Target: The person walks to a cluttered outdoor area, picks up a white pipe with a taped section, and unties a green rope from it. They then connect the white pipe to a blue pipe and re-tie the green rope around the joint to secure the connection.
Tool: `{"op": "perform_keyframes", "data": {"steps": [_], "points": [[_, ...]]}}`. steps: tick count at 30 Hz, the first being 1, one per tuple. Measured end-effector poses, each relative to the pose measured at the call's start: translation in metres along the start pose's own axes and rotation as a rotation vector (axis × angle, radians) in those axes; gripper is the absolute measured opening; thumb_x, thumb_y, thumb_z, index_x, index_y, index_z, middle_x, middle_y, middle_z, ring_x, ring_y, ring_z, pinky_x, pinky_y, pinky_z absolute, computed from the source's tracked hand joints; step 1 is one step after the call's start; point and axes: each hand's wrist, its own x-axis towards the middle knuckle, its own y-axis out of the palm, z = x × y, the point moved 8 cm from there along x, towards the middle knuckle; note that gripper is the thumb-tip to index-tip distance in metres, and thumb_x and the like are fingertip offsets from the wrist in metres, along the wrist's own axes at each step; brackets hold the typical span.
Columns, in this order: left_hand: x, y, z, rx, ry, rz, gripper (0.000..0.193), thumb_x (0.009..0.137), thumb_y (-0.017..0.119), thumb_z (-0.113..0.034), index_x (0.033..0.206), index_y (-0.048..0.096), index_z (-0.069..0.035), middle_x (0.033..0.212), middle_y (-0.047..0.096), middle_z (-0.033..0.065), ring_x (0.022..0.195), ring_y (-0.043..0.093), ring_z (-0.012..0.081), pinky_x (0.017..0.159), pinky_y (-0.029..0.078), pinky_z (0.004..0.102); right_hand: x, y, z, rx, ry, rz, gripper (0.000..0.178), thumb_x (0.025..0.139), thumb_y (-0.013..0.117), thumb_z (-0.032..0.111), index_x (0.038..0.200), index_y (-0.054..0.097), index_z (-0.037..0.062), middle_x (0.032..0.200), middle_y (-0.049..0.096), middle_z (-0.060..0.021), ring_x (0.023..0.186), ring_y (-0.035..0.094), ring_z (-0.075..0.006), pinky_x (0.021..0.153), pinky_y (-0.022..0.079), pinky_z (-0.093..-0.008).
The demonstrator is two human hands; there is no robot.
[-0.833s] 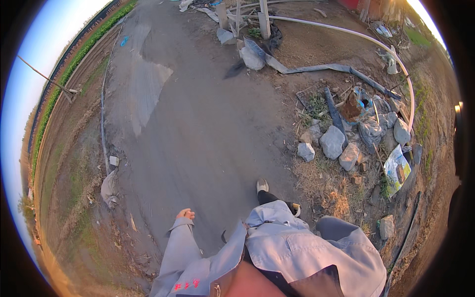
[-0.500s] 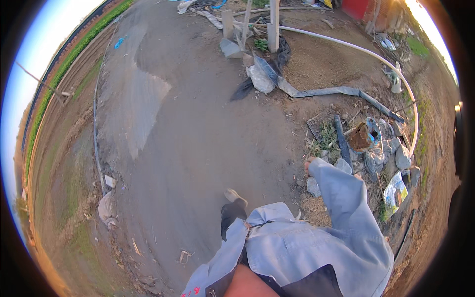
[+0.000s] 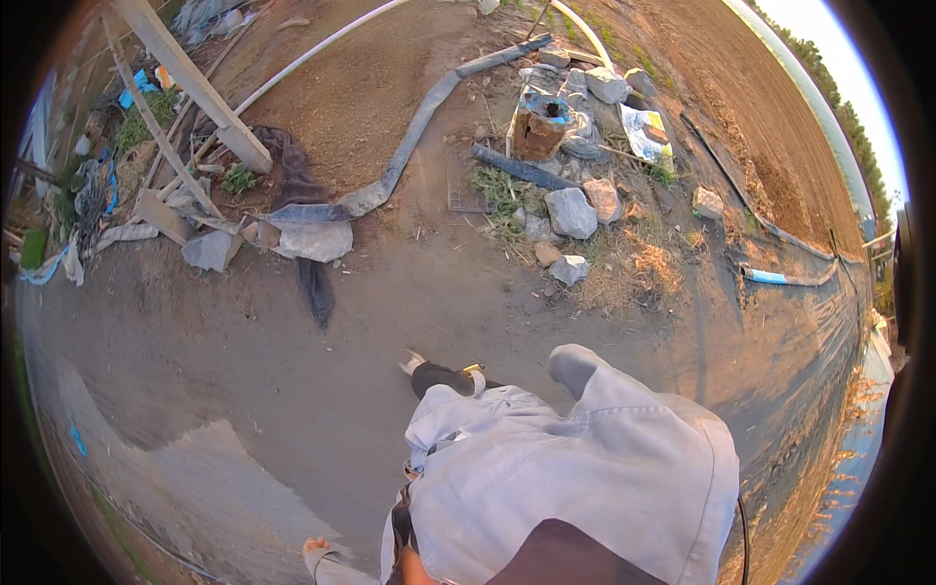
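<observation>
My left hand (image 3: 317, 544) pokes out of a pale grey sleeve at the lower left, over the dirt path. It is small and blurred, so I cannot make out its fingers or anything in them. My right arm, in a pale grey-blue sleeve (image 3: 624, 409), bends forward on the right; its end hides my right hand. Ahead of my jacket, a dark trouser leg (image 3: 441, 378) and a light shoe (image 3: 409, 363) step onto the path. A small white and yellow thing (image 3: 476, 377) shows by that leg, its kind unclear.
Grey rocks (image 3: 571, 213), a rusty can-like container (image 3: 540, 125) and plastic bags lie ahead to the right. A flattened grey hose (image 3: 414, 136) runs to a large stone (image 3: 314, 240). Leaning posts (image 3: 200, 83) stand at the far left. A dark pipe (image 3: 522, 168) lies beside the rocks.
My view has swung to the right, so the rocks and posts have shifted left and the field at the right shows more. My left hand has come into view; my right hand has gone out of sight.
</observation>
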Motion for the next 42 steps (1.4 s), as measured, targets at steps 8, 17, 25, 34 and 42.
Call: {"op": "perform_keyframes", "data": {"steps": [8, 17, 25, 34, 42], "points": [[0.236, 0.075, -0.166, 0.25, 0.095, 0.088, 0.033, 0.098, 0.063, -0.02, 0.129, 0.057, -0.009, 0.074, 0.061, 0.0088, 0.061, 0.058, 0.0211, 0.053, 0.049, 0.0362, 0.124, -0.209, 0.201, 0.296, 0.153, -0.172, 0.034, 0.091, 0.06, 0.034, 0.117, 0.071, 0.0152, 0.11, 0.073, -0.0115, 0.102, 0.07, -0.032, 0.089, 0.054, -0.0439], [0.396, 0.21, -0.19, 0.294, -0.33, 0.354, 0.036, 0.096, 0.062, -0.026, 0.129, 0.058, -0.01, 0.076, 0.062, 0.0112, 0.063, 0.06, 0.0254, 0.055, 0.051, 0.042, 0.174, -0.644, 0.768, 0.637, -0.657, -0.513, 0.032, 0.096, 0.059, 0.03, 0.12, 0.068, 0.0108, 0.096, 0.074, -0.0098, 0.088, 0.073, -0.0232, 0.085, 0.055, -0.0387], [0.681, 0.148, -0.477, 0.103, -0.259, 0.239, 0.04, 0.095, 0.062, -0.031, 0.129, 0.058, -0.01, 0.077, 0.063, 0.0133, 0.065, 0.061, 0.0293, 0.057, 0.052, 0.0472, 0.331, -0.632, 0.869, 0.355, -0.141, -0.386, 0.021, 0.095, 0.059, 0.024, 0.091, 0.068, 0.0055, 0.084, 0.072, -0.0099, 0.074, 0.068, -0.0217, 0.069, 0.054, -0.0359], [1.002, 0.166, -0.771, -0.241, -0.078, 0.103, 0.044, 0.094, 0.062, -0.037, 0.129, 0.058, -0.01, 0.078, 0.064, 0.0157, 0.067, 0.063, 0.0336, 0.059, 0.054, 0.053, 0.413, -0.644, 0.991, 0.362, 0.139, 0.067, 0.021, 0.093, 0.062, 0.026, 0.099, 0.07, 0.0075, 0.087, 0.072, -0.0076, 0.077, 0.07, -0.0207, 0.072, 0.055, -0.0354], [1.06, 0.273, -0.829, 0.049, -0.336, 0.176, 0.037, 0.094, 0.061, -0.033, 0.122, 0.061, -0.008, 0.079, 0.065, 0.0162, 0.066, 0.063, 0.0345, 0.058, 0.053, 0.0542, 0.554, -1.061, 1.358, 0.492, -0.296, -0.323, 0.023, 0.092, 0.066, 0.028, 0.105, 0.071, 0.0093, 0.09, 0.072, -0.0056, 0.08, 0.071, -0.0197, 0.074, 0.055, -0.035]]}}
